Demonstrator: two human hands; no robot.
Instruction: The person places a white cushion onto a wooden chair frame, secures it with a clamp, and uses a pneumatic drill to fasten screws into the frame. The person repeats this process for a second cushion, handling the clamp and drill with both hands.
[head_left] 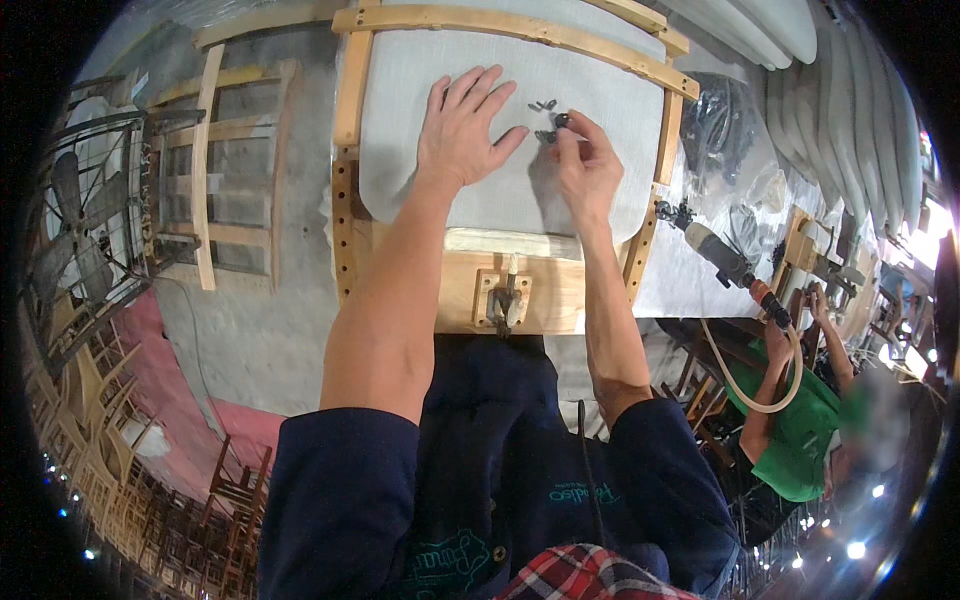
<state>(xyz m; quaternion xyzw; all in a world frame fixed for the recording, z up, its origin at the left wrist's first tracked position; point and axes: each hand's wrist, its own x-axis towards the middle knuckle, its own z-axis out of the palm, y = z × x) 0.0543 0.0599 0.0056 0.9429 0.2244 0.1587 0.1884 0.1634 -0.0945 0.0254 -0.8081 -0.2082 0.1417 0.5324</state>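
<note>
There's the left hand (pixel 457 137), fingers spread on the pale-grey, rounded panel (pixel 505 195); right hand (pixel 588 168) pinching a small, round black piece (pixel 562 120). Light grip, panel steady, does it best!

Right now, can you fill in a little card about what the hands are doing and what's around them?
Left hand: open, spread over the pale grey, round-cornered panel
Right hand: pinching a small black round piece
On the panel: small dark loose pieces near the right hand
Along the panel's sides: light-brown wooden bars
At right: person in a green shirt
</note>
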